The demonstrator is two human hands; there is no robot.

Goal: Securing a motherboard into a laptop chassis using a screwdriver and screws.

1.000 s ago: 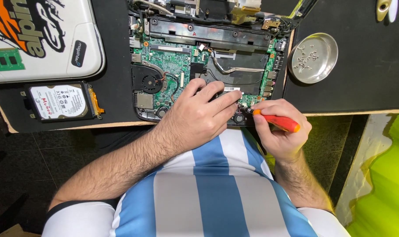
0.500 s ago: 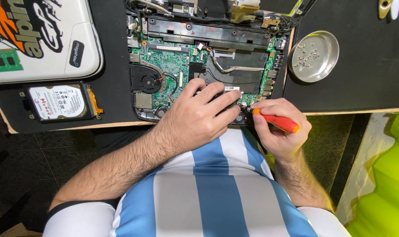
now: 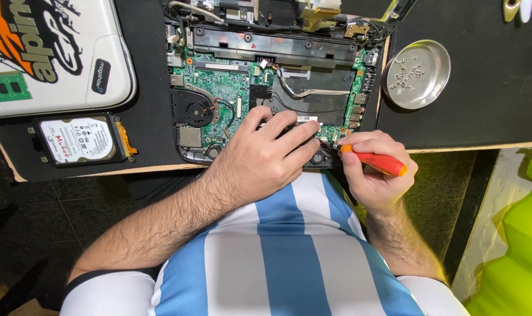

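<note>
An opened laptop base (image 3: pixel 277 47) lies on a black mat, its green circuit board (image 3: pixel 219 88) and black fan (image 3: pixel 194 111) bare. My left hand (image 3: pixel 266 161) rests flat on the board's near edge, fingers spread toward the right. My right hand (image 3: pixel 374 172) grips an orange-handled screwdriver (image 3: pixel 374 162), its tip pointing left at the board's near right corner, just beside my left fingertips.
A round metal dish (image 3: pixel 417 73) holding several small screws sits right of the laptop. A hard drive (image 3: pixel 81 139) in a bracket lies at the left, below a white laptop lid (image 3: pixel 49 52) with stickers. The table's front edge runs just under my hands.
Both hands stay at the same corner of the board. The screwdriver has barely shifted; nothing has been picked up or put down.
</note>
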